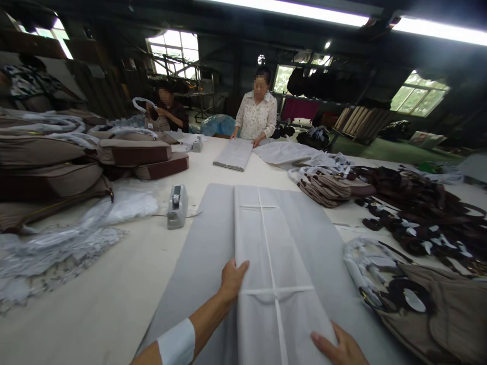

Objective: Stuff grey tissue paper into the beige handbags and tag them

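A long, pale grey folded sheet (pixel 262 243), crossed by white strips, lies lengthwise in front of me. It rests on a wider flat grey sheet (pixel 201 253) spread over the table. My left hand (pixel 231 280) grips the folded sheet's left edge, thumb on top and the other fingers mostly hidden. Lower down, my right hand (pixel 338 345) holds its right edge, also with the thumb above. A light cuff or band (pixel 177 340) circles my left forearm.
Left of the sheets stands a tape dispenser (pixel 177 207), near clear plastic bags (pixel 129 200) and stacked brown bags (pixel 49 177). On the right lie a brown bag (pixel 441 304) with wrapped handles and dark straps (pixel 414 218). Across the table, a person (pixel 256 114) handles a folded grey bundle (pixel 233 153).
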`<state>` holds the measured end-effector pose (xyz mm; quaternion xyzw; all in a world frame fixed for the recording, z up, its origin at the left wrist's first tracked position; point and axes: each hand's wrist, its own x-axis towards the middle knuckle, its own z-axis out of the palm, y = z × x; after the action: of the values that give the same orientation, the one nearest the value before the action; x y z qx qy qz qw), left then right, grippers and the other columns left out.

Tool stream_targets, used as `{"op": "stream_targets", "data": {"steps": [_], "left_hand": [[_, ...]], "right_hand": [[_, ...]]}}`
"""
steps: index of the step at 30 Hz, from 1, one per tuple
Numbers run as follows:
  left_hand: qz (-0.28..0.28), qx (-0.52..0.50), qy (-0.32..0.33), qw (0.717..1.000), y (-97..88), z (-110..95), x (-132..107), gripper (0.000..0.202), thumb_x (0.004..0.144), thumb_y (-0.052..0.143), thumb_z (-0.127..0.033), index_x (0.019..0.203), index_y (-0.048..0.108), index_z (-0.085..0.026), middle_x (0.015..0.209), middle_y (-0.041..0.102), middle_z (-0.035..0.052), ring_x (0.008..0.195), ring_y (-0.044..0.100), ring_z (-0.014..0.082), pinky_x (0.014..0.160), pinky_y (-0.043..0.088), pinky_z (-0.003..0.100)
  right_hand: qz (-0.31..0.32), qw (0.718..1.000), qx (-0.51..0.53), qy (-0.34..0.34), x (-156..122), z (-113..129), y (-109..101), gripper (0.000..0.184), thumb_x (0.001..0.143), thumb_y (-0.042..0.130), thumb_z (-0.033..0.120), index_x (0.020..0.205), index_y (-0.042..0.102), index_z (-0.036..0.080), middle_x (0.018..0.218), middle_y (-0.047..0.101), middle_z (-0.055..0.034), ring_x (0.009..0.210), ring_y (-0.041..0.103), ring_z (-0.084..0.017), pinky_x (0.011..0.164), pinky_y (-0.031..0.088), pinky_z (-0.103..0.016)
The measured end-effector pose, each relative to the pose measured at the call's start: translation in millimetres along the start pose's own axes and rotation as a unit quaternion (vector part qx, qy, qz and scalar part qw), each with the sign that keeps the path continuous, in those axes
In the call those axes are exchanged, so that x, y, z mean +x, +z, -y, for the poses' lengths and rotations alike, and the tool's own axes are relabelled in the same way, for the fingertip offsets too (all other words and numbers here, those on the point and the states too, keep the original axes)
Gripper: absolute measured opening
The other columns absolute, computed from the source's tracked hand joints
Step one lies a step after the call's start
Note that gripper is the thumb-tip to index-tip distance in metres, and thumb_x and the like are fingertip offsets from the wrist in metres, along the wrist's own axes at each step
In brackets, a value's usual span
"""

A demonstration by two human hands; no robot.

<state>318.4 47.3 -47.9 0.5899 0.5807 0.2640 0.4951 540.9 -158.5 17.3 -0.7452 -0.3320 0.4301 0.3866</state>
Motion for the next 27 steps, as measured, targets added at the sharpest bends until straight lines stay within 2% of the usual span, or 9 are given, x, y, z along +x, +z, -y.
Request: {"op": "stream_targets", "data": {"steps": [5,7,10,11,13,17,22,24,27], "left_hand": [[0.011,0.013,-0.017,1.000,10.3,12.6,10.1,0.029,0.085,0.055,-0.040,0.088,0.060,-0.012,0.082,0.066,0.0042,0.075,0.062,0.0158,0.072,0.049,0.032],[0.004,0.033,-0.026,0.999,12.3,19.4,13.3,0.028,0.084,0.056,-0.040,0.085,0.059,-0.012,0.080,0.063,0.0031,0.075,0.060,0.0156,0.073,0.048,0.034],[0.001,0.061,-0.034,0.998,13.4,23.7,15.5,0.030,0.084,0.057,-0.042,0.083,0.057,-0.013,0.077,0.060,0.0022,0.073,0.058,0.0152,0.073,0.047,0.034],[0.001,0.070,-0.037,0.997,13.4,23.6,15.9,0.030,0.084,0.057,-0.043,0.083,0.057,-0.013,0.077,0.060,0.0021,0.073,0.057,0.0150,0.073,0.046,0.034],[0.003,0.088,-0.040,0.995,13.5,22.6,16.9,0.031,0.085,0.055,-0.044,0.084,0.057,-0.013,0.077,0.060,0.0021,0.072,0.057,0.0149,0.073,0.046,0.033],[0.012,0.122,-0.051,0.991,14.3,21.0,21.8,0.030,0.085,0.056,-0.042,0.086,0.058,-0.013,0.079,0.061,0.0020,0.075,0.058,0.0153,0.074,0.047,0.033],[0.020,0.156,-0.083,0.984,14.7,21.0,28.6,0.030,0.084,0.058,-0.042,0.086,0.058,-0.012,0.078,0.061,0.0018,0.073,0.059,0.0148,0.072,0.048,0.033],[0.020,0.159,-0.090,0.983,14.8,20.4,29.4,0.029,0.084,0.058,-0.041,0.087,0.058,-0.012,0.079,0.061,0.0022,0.073,0.059,0.0148,0.072,0.048,0.033],[0.014,0.157,-0.091,0.983,15.6,18.7,28.9,0.030,0.083,0.059,-0.041,0.087,0.058,-0.012,0.080,0.061,0.0028,0.075,0.059,0.0154,0.074,0.048,0.034]], "right_hand": [[-0.031,0.997,-0.070,0.002,16.4,-23.5,-14.7,0.045,0.068,0.060,0.053,0.094,0.064,0.016,0.092,0.069,-0.0083,0.092,0.062,-0.031,0.083,0.047,-0.039],[-0.094,0.985,-0.148,0.010,25.1,-36.0,-15.8,0.048,0.067,0.062,0.053,0.098,0.063,0.016,0.094,0.068,-0.0107,0.093,0.061,-0.033,0.087,0.045,-0.043],[-0.174,0.942,-0.268,-0.098,45.9,-28.6,-7.5,0.047,0.075,0.058,0.046,0.111,0.058,0.016,0.111,0.062,-0.0140,0.108,0.054,-0.032,0.097,0.038,-0.044],[-0.156,0.924,-0.316,-0.151,54.3,-19.5,-0.7,0.043,0.080,0.054,0.043,0.114,0.056,0.016,0.117,0.058,-0.0145,0.113,0.051,-0.030,0.100,0.035,-0.043],[-0.051,0.885,-0.407,-0.222,68.9,2.8,20.4,0.033,0.086,0.049,0.036,0.111,0.058,0.017,0.119,0.057,-0.0136,0.114,0.049,-0.027,0.099,0.035,-0.041],[0.105,0.843,-0.468,-0.244,72.7,37.9,90.9,0.021,0.081,0.059,0.037,0.089,0.062,0.018,0.089,0.066,-0.0077,0.086,0.060,-0.025,0.079,0.044,-0.036],[0.140,0.820,-0.515,-0.207,54.5,63.6,173.1,0.045,0.079,0.059,0.051,0.094,0.063,0.009,0.087,0.067,-0.0168,0.082,0.063,-0.032,0.072,0.046,-0.043],[0.146,0.811,-0.535,-0.187,50.5,70.9,186.1,0.043,0.078,0.062,0.048,0.092,0.065,0.008,0.082,0.068,-0.0184,0.079,0.065,-0.033,0.068,0.047,-0.042],[0.167,0.791,-0.559,-0.183,38.2,71.2,186.1,0.030,0.075,0.069,0.036,0.090,0.067,0.009,0.079,0.069,-0.0176,0.076,0.066,-0.031,0.066,0.048,-0.040]]}}
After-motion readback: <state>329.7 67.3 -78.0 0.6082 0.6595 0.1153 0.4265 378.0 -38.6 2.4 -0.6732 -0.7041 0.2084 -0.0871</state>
